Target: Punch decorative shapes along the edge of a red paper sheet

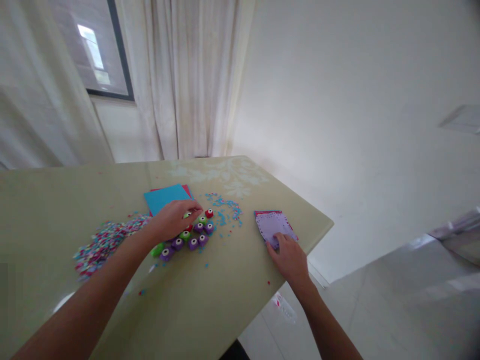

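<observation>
My left hand (177,218) hovers over a cluster of small paper punches, its thumb and fingers pinched together. Whatever lies between those fingertips is too small to make out. Purple punches (193,243), green punches (203,219) and a red punch (209,213), each with a white round top and dark centre, stand close together; my hand and wrist hide some. Near the table's right edge my right hand (290,257) has its thumb and curled fingers on a sheet of purple paper (270,224). Small holes run along the sheet's borders, and red paper shows behind it.
Blue paper (165,196) lies over red sheets beyond my left hand. A heap of coloured confetti (101,242) spreads beside my left forearm. Blue bits (223,216) are scattered right of the punches. The table (210,305) ends at a slanted right edge, near the white wall (337,125).
</observation>
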Tool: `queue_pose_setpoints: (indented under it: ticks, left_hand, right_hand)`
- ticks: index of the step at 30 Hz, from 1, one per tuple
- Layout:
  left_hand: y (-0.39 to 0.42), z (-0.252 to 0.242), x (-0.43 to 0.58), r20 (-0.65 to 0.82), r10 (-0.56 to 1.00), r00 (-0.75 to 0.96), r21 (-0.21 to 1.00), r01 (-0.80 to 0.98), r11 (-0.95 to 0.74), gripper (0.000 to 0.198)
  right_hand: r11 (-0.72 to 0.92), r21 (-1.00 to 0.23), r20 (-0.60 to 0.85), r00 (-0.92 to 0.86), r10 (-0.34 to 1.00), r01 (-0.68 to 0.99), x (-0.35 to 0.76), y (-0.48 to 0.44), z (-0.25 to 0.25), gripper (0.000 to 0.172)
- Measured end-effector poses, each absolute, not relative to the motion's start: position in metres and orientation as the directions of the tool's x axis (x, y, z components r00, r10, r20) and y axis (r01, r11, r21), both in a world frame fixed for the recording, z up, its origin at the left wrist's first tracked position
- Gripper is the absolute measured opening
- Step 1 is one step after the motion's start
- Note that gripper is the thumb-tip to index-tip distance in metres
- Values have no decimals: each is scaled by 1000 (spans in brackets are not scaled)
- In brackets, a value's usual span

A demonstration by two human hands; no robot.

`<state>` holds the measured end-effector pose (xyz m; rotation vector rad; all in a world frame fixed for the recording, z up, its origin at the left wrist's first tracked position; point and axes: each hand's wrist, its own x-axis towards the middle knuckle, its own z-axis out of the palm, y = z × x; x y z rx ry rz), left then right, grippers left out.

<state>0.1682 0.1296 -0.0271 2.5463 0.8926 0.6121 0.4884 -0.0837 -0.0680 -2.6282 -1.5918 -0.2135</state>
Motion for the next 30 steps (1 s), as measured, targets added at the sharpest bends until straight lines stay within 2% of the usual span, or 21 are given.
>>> queue_pose_setpoints:
  ticks: [3,7,10,12,14,19,27,30]
  left_hand:
    - [103,-24,172,243,637,732,501,467,-728,37]
    - [76,-31,171,202,629,751,499,474,-726,37]
    - [62,-38,173,208,661,721,529,485,-696,35]
    - [56,-42,175,230,689,687,559,486,-671,35]
    - [51,-46,178,238,704,669,584,480,-654,34]
    - [44,-56,176,185,682,708,600,468,-649,34]
    - [38,-62,172,115,654,747,634,452,-628,31]
    - [36,-63,175,99,645,758,645,445,-621,31]
  right_hand:
    - [-475,6,145,469,871,880,481,-81,-65,24]
    - [-518,-53,177,519,836,854,491,-82,-61,28]
    - [-536,-159,359,554,751,829,507,-86,-62,31]
    - [-485,-235,524,530,667,842,518,-87,-63,37]
    - [-420,-284,593,501,630,862,525,-87,-64,44]
    - [-401,-323,468,513,720,857,527,-84,-67,51]
    - [-381,-492,508,613,605,783,525,-83,-62,64]
    - [-351,-512,519,608,602,784,526,-84,-61,65]
